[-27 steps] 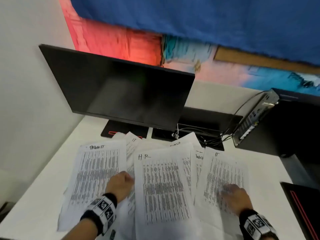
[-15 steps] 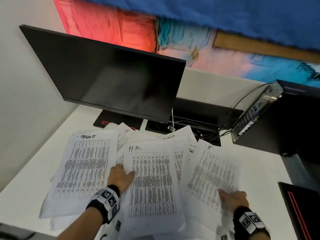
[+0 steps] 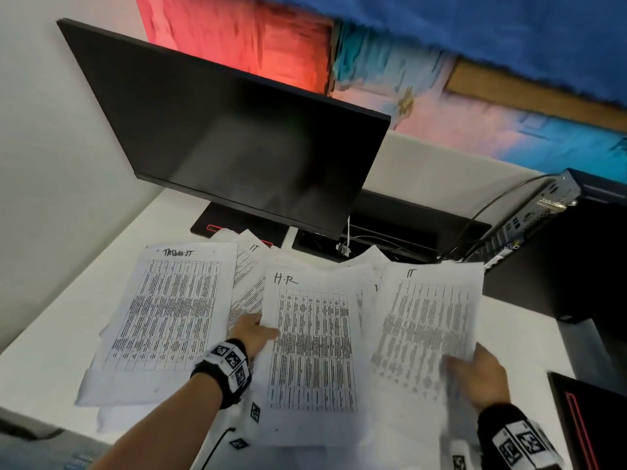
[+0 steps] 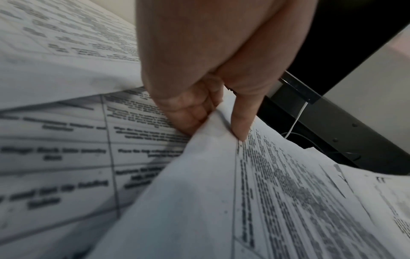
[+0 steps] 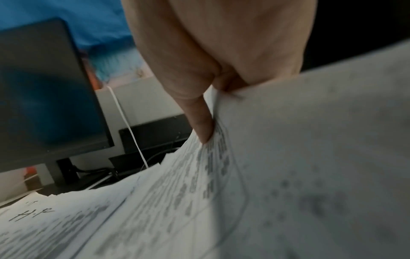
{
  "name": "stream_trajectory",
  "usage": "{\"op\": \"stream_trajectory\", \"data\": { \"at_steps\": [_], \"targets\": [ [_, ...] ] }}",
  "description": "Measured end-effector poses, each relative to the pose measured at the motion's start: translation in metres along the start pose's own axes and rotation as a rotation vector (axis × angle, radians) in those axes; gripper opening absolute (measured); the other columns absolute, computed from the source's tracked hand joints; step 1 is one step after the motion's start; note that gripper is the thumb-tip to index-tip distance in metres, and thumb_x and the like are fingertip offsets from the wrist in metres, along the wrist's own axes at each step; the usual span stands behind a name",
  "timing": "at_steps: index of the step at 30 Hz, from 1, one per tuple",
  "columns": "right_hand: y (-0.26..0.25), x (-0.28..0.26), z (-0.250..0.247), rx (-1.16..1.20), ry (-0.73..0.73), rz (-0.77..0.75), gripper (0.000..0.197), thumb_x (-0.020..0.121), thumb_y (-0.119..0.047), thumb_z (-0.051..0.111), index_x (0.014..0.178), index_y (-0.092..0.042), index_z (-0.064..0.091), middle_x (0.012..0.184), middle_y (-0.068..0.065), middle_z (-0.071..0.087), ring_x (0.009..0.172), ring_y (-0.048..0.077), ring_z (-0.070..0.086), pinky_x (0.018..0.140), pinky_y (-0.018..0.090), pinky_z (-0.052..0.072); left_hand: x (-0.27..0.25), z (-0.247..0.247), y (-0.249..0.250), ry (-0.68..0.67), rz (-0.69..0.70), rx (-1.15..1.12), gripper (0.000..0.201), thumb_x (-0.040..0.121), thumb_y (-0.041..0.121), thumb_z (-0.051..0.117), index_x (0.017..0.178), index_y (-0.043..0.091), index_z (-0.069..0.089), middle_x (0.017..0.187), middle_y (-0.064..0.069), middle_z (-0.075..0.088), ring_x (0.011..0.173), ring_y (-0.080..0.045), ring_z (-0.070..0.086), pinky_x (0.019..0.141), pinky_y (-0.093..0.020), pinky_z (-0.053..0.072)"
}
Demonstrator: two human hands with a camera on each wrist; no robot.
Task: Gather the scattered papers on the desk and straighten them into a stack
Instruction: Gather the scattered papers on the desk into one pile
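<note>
Several printed sheets lie fanned over the white desk (image 3: 51, 337) in front of the monitor. My left hand (image 3: 252, 332) pinches the left edge of the middle sheet headed "H.R" (image 3: 312, 347), thumb on top and fingers underneath, as the left wrist view shows at the lifted paper edge (image 4: 213, 140). My right hand (image 3: 475, 376) grips the lower right edge of the sheet headed "IT" (image 3: 427, 327), which is raised off the desk and curled; the right wrist view shows the thumb on that sheet (image 5: 288, 175). A sheet headed "Task IT" (image 3: 169, 310) lies flat at the left, with more sheets under it.
A dark monitor (image 3: 237, 140) stands behind the papers on a black base (image 3: 217, 227). A black computer box (image 3: 529, 228) with cables sits at the back right. A dark object with red trim (image 3: 590, 422) lies at the desk's right front edge.
My right hand went from lying flat on the "IT" sheet to gripping its edge and lifting it. My left hand moved right from the gap between sheets onto the "H.R" sheet's edge.
</note>
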State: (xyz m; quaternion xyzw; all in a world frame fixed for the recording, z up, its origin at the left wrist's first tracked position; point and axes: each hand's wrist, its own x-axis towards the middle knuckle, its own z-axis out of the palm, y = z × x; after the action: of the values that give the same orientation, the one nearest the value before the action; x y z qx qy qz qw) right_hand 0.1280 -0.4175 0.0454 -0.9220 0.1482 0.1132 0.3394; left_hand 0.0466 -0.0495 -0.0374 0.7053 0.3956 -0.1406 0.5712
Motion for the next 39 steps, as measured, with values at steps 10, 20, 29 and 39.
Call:
{"op": "stream_trajectory", "data": {
  "at_steps": [10,20,29,39],
  "targets": [
    [-0.054,-0.02,-0.059,0.246,0.088,-0.211,0.008,0.092,-0.005,0.065,0.101,-0.006,0.066,0.085,0.007,0.069,0.072,0.017,0.064,0.061,0.025,0.045,-0.001,0.01,0.007,-0.011,-0.003,-0.027,0.05,0.077,0.037,0.077,0.113,0.003,0.068,0.114,-0.015,0.073,0.104,-0.029,0.068,0.095,-0.043,0.054],
    [0.046,0.026,0.02,-0.011,-0.209,0.21,0.056,0.072,-0.014,0.078,0.122,0.004,0.061,0.105,0.019,0.07,0.094,0.035,0.067,0.085,0.044,0.056,-0.011,0.039,0.03,-0.134,0.017,-0.139,0.043,0.077,0.026,0.08,0.115,0.012,0.064,0.114,-0.006,0.071,0.104,-0.022,0.066,0.093,-0.037,0.052],
    [0.029,0.039,-0.002,-0.451,0.052,0.158,0.045,0.093,-0.01,0.054,0.137,-0.005,0.056,0.135,0.028,0.041,0.12,0.046,0.05,0.102,0.046,0.043,-0.011,0.042,0.025,0.085,0.038,-0.078,0.036,0.095,0.02,0.054,0.127,0.003,0.056,0.115,-0.013,0.069,0.104,-0.032,0.067,0.093,-0.047,0.055],
    [-0.031,-0.004,-0.025,0.085,0.196,-0.334,0.005,0.1,-0.011,0.05,0.105,-0.011,0.052,0.077,0.014,0.064,0.07,0.035,0.059,0.065,0.041,0.048,-0.012,0.039,0.029,0.072,0.07,-0.11,0.026,0.099,0.012,0.047,0.123,0.008,0.055,0.108,-0.01,0.068,0.101,-0.029,0.067,0.09,-0.047,0.057]
  ]
}}
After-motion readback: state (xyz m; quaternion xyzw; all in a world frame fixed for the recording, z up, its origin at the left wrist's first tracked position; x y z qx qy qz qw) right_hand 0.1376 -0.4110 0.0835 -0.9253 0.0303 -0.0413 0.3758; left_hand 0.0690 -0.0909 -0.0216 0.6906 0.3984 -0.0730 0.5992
